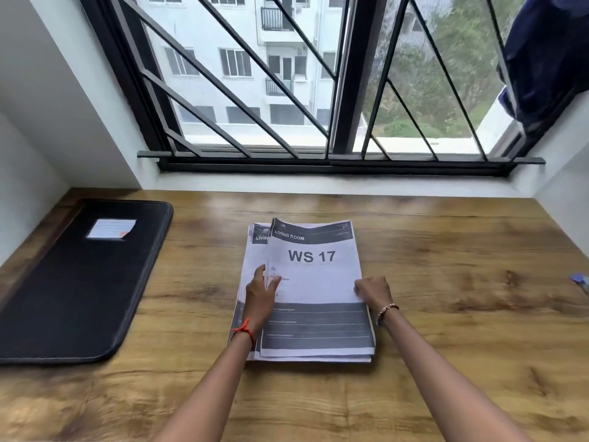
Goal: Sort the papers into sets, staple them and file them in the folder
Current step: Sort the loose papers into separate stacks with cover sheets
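A stack of printed papers (pixel 314 272) lies in the middle of the wooden desk; its top sheet reads "LIVING ROOM" and "WS 17". The top sheet sits shifted to the right, so a sheet below shows along the left edge. My left hand (pixel 259 295) rests on the stack's left side, thumb on the lower sheets and fingers under the lifted left edge of the top sheet. My right hand (pixel 373 290) pinches the right edge of the top sheet. A black folder (pixel 79 288) with a white label lies shut at the desk's left.
The wooden desk (pixel 446 266) runs up to a barred window at the back and white walls at both sides. A small blue object (pixel 580 280) lies at the right edge, partly cut off. Dark blue cloth (pixel 541 52) hangs at the upper right.
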Tool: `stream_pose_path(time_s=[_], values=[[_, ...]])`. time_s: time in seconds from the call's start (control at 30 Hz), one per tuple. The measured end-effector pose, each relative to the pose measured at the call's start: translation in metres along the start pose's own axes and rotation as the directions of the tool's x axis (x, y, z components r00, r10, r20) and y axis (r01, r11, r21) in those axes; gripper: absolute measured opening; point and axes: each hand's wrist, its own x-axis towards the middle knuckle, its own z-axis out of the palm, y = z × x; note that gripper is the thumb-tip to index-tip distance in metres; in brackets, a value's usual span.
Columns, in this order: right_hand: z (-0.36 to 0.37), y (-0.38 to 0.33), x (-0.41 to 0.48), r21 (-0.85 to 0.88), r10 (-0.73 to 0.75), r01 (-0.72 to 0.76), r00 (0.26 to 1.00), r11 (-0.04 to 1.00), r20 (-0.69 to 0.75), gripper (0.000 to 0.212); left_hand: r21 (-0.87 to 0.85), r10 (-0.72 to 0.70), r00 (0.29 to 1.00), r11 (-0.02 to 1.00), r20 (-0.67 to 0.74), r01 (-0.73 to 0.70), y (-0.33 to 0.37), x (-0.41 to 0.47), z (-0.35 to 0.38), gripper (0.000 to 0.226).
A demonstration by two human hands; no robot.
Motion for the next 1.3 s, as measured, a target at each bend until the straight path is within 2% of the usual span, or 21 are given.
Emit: stream_pose_path(time_s=[0.07,0.13,0.23,0.3,0.37,0.53,0.7,0.87,0.97,1.03,1.17,1.23,1.3], values=[[0.005,0.001,-0.004,0.061,0.004,-0.002,0.999,0.998,-0.037,0.024,-0.015,0.034,0.997,0.999,0.063,-0.033,0.001,-0.002,0.003,0.034],[0.006,-0.002,-0.009,0.096,-0.010,0.015,0.999,0.995,-0.045,0.009,0.001,0.099,0.991,0.995,0.087,-0.099,-0.001,-0.006,0.004,0.033],[0.008,-0.002,-0.009,0.079,-0.060,0.065,0.996,0.995,-0.066,0.018,0.149,0.174,0.984,0.975,-0.041,-0.166,-0.010,-0.005,0.007,0.033],[0.008,-0.002,-0.010,0.041,-0.085,0.088,0.994,0.995,-0.068,0.018,0.302,0.104,0.990,0.951,-0.097,-0.070,-0.015,-0.001,0.005,0.037],[0.009,-0.003,-0.012,0.023,-0.105,0.107,0.992,0.994,-0.066,0.019,0.451,0.015,0.998,0.892,-0.061,0.014,-0.019,0.001,0.003,0.047],[0.013,-0.003,-0.016,0.012,-0.112,0.114,0.990,0.993,-0.082,0.021,0.532,0.047,0.999,0.846,0.009,-0.044,-0.026,-0.002,0.005,0.054],[0.015,-0.003,-0.017,0.022,-0.126,0.129,0.987,0.991,-0.102,0.023,0.663,0.067,0.997,0.745,0.037,-0.075,-0.028,-0.009,0.011,0.055],[0.018,0.001,-0.015,0.102,-0.069,0.085,0.986,0.991,-0.155,0.016,0.553,0.184,0.980,0.811,0.071,-0.192,-0.031,-0.013,0.010,0.062],[0.019,0.004,-0.009,0.131,-0.038,0.062,0.984,0.989,-0.174,0.026,0.504,0.212,0.969,0.828,0.125,-0.246,-0.033,-0.014,0.005,0.065],[0.016,0.005,-0.007,0.125,-0.032,0.056,0.982,0.991,-0.187,0.026,0.445,0.230,0.967,0.858,0.114,-0.256,-0.034,-0.013,0.005,0.067],[0.007,0.002,-0.008,0.161,-0.029,0.060,0.982,0.985,-0.189,0.012,0.345,0.176,0.984,0.926,-0.026,-0.157,-0.037,-0.014,0.007,0.069],[0.005,0.003,-0.006,0.152,-0.042,0.074,0.978,0.986,-0.206,0.009,0.372,0.123,0.990,0.924,-0.066,-0.090,-0.033,-0.013,0.009,0.080],[0.004,0.004,-0.004,0.131,-0.051,0.080,0.976,0.988,-0.211,0.006,0.399,0.051,0.995,0.917,-0.085,-0.013,-0.025,-0.008,0.011,0.078]])
